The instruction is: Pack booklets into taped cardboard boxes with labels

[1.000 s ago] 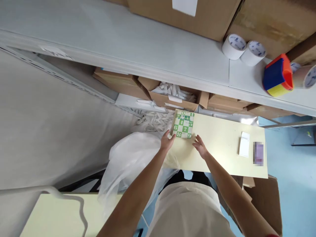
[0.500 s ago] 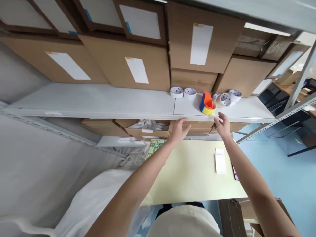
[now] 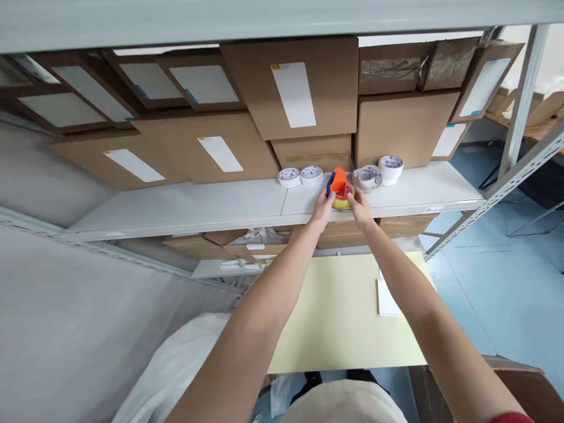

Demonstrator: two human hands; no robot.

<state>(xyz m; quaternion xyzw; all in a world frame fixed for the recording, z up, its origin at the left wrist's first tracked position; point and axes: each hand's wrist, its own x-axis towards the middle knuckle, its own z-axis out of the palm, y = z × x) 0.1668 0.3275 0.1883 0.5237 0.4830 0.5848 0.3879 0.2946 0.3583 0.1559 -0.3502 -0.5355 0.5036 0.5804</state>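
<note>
An orange and blue tape dispenser [image 3: 339,181] with a yellow roll is at the front of the grey shelf [image 3: 211,202]. My left hand [image 3: 323,208] grips it from its left side, the fingers partly hidden behind it. From the right, my right hand [image 3: 360,209] closes on the roll side with the thumb in front. Whether the dispenser still rests on the shelf I cannot tell. Two white tape rolls [image 3: 289,177] lie left of it. To its right, several more tape rolls [image 3: 370,178] stand close together, one of them tilted.
Cardboard boxes [image 3: 299,88] with white labels fill the back of the shelf. Below lies a pale yellow table [image 3: 339,317] with a white card pad [image 3: 387,298] on it. A metal shelf post [image 3: 520,106] rises at right. An open carton [image 3: 515,382] sits at lower right.
Both hands have moved forward and up from below the shelf edge and have closed on the tape dispenser from either side. The view has shifted to the right.
</note>
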